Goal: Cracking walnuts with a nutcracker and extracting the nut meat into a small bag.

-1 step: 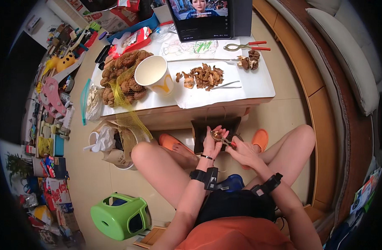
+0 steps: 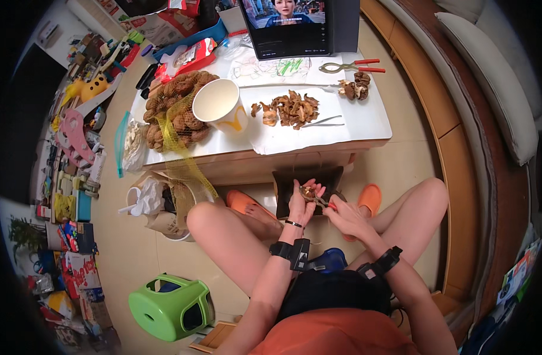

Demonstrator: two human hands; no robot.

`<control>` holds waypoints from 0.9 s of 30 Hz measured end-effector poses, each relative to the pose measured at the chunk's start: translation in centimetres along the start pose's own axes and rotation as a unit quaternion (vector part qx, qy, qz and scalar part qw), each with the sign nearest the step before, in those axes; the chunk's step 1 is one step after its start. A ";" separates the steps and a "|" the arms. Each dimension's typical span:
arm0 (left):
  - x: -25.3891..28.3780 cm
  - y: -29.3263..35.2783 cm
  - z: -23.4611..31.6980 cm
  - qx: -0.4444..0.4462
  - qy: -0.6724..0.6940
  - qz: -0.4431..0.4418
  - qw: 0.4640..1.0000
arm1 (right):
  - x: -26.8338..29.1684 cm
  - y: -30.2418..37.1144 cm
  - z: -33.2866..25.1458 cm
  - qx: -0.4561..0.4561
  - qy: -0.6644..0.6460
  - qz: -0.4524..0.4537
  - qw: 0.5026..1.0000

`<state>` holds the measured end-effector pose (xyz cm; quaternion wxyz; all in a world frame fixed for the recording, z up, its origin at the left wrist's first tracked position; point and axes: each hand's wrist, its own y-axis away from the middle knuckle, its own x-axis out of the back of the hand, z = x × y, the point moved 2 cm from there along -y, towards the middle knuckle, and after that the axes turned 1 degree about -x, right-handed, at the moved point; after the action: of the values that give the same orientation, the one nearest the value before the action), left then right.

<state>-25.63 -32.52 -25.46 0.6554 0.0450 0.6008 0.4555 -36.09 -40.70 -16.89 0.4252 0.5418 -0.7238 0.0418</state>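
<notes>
Between my knees, my left hand (image 2: pixel 300 204) cups a partly cracked walnut (image 2: pixel 308 192), palm up with the fingers curled beside it. My right hand (image 2: pixel 346 219) is closed around the red handles of a nutcracker (image 2: pixel 320 202), whose metal jaws reach to the walnut. Exactly how the jaws sit on the shell is too small to tell. Below both hands stands a dark open-topped container (image 2: pixel 281 201). On the white table lie a pile of brown walnut pieces (image 2: pixel 300 109), metal tweezers (image 2: pixel 325 122), a second red-handled nutcracker (image 2: pixel 349 66) and several cracked walnuts (image 2: pixel 355 87).
A yellow net bag of whole walnuts (image 2: pixel 177 109) and a white paper cup (image 2: pixel 217 103) occupy the table's left. Behind them stands a tablet (image 2: pixel 285 38). A lined waste bin (image 2: pixel 182 219) and a green stool (image 2: pixel 164 310) are on the floor at left; a sofa (image 2: pixel 489 89) runs along the right.
</notes>
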 end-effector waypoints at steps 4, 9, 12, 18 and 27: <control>-1.3 1.0 1.1 0.003 -0.121 -0.033 0.992 | -1.4 -0.5 1.0 -0.033 -0.125 -0.004 0.992; 0.3 0.4 1.3 0.019 -0.128 -0.027 0.991 | 1.4 0.8 -1.8 -0.001 -0.046 0.056 0.997; 1.1 -0.1 1.0 0.094 -0.082 -0.127 0.984 | 5.4 1.9 -3.7 0.042 -0.067 0.088 0.993; 0.8 0.7 2.8 0.056 -0.257 -0.069 0.962 | 18.4 -0.4 -7.7 0.098 0.016 0.245 0.964; -0.4 1.7 5.5 0.048 -0.309 -0.114 0.943 | 18.2 -5.4 -6.4 0.145 0.096 0.215 0.961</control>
<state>-21.96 -29.09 -22.66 0.8535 0.1456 0.3913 0.3119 -28.99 -53.18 -2.98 0.3909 0.4225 -0.7650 0.2888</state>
